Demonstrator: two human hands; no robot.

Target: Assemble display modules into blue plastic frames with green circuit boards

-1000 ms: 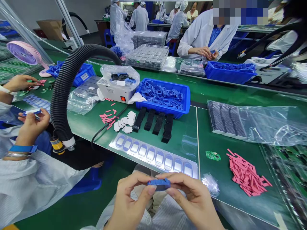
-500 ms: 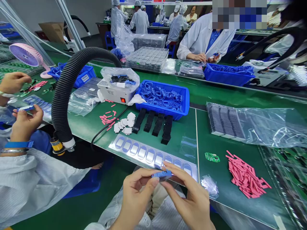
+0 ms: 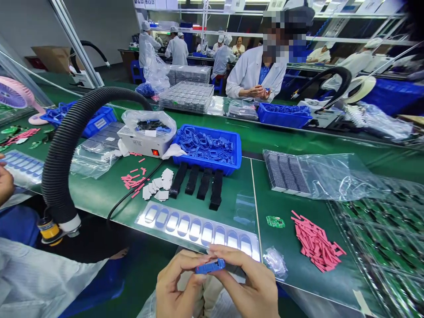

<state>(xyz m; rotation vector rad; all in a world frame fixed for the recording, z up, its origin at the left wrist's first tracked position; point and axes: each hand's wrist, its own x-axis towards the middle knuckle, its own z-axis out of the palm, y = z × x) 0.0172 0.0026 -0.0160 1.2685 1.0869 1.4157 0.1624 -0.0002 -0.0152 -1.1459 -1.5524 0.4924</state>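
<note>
- Left hand point(image 3: 170, 298): fingers grasp one end of the blue plastic part point(image 3: 211, 266).
- Right hand point(image 3: 256, 287): fingers grasp the opposite end.
- Blue plastic part: held just off the near edge of the tabletop point(image 3: 281, 240).
- Oval-label sheet point(image 3: 189, 228): lies along that edge.

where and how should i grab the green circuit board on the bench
By two opposite edges, probably, coming from above: the green circuit board lies flat on the bench, apart from the pink strips on its right, and its top seems to carry small parts best left untouched.
</note>
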